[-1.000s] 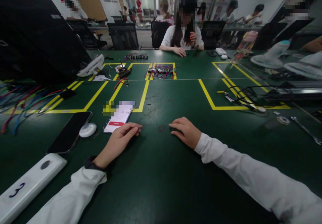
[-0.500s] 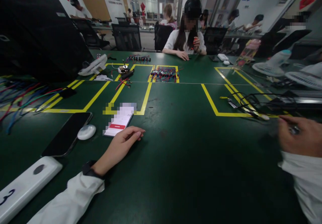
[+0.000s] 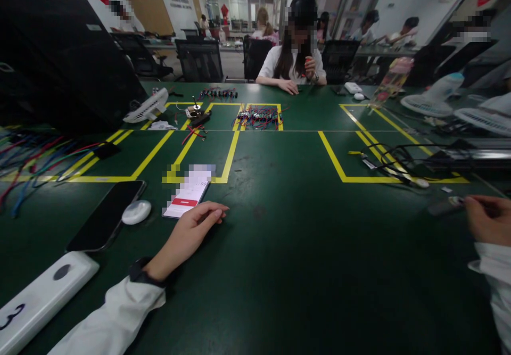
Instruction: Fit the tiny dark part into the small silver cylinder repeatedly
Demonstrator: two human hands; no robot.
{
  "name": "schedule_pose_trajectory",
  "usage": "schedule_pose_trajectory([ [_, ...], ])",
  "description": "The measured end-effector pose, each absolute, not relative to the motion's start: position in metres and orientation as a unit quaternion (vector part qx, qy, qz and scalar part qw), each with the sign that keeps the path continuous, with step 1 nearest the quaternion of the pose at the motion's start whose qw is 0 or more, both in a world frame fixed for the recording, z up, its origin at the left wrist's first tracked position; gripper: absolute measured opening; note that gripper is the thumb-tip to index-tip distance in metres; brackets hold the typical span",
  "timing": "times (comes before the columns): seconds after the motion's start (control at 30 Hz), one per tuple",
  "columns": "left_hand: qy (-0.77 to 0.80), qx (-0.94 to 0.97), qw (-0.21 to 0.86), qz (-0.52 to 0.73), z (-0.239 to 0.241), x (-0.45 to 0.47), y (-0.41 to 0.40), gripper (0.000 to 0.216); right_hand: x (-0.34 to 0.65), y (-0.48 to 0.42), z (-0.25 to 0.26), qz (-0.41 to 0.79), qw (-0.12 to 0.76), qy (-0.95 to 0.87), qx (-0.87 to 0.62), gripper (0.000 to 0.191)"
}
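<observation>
My left hand [image 3: 199, 227] rests on the green table [image 3: 279, 270], its fingers loosely stretched out and holding nothing. Just beyond it lies a phone with a lit screen [image 3: 190, 190], partly pixelated. To the left are a dark phone [image 3: 106, 216], a round white case [image 3: 136, 212] touching its edge, and a long white device [image 3: 48, 296] marked 3. At the right edge, the fingers of my right hand [image 3: 489, 219] pinch a small object with a shiny end [image 3: 455, 201]. Blur hides what kind it is. A dark, smeared part extends left from it.
Black cables [image 3: 389, 166] and a metal bar [image 3: 475, 155] lie right. Bundled wires [image 3: 259, 116] sit within yellow tape farther off. A black bag [image 3: 59, 57] and loose coloured wires [image 3: 51, 153] occupy the left. A person [image 3: 293, 62] sits opposite, one hand raised.
My right hand has moved right, towards the frame's edge, and the small object now shows beyond its fingertips. My left hand has stayed in place.
</observation>
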State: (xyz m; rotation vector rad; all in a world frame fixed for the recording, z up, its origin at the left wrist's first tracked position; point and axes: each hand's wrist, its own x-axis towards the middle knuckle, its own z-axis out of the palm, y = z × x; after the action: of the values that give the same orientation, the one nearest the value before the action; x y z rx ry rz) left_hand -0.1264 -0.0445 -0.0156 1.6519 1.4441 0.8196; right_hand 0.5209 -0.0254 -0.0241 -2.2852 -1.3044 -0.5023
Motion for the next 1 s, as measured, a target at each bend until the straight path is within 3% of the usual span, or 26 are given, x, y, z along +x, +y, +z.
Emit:
schedule_pose_trajectory([
  [0.23, 0.57, 0.651, 0.381, 0.325, -0.013, -0.125, -0.044, 0.023, 0.523, -0.023, -0.024, -0.104, 0.278, -0.432, -0.852, 0.038],
  [0.8, 0.574, 0.65, 0.375, 0.329, -0.013, -0.124, -0.044, 0.023, 0.514, -0.025, -0.015, -0.002, 0.286, -0.358, -0.889, 0.048],
  [0.93, 0.573, 0.65, 0.376, 0.328, -0.012, -0.124, -0.044, 0.024, 0.511, -0.027, -0.017, -0.017, 0.354, -0.375, -0.856, 0.04],
  [1.0, 0.574, 0.65, 0.377, 0.327, -0.012, -0.124, -0.044, 0.024, 0.509, -0.027, -0.017, -0.03, 0.348, -0.365, -0.863, 0.037],
])
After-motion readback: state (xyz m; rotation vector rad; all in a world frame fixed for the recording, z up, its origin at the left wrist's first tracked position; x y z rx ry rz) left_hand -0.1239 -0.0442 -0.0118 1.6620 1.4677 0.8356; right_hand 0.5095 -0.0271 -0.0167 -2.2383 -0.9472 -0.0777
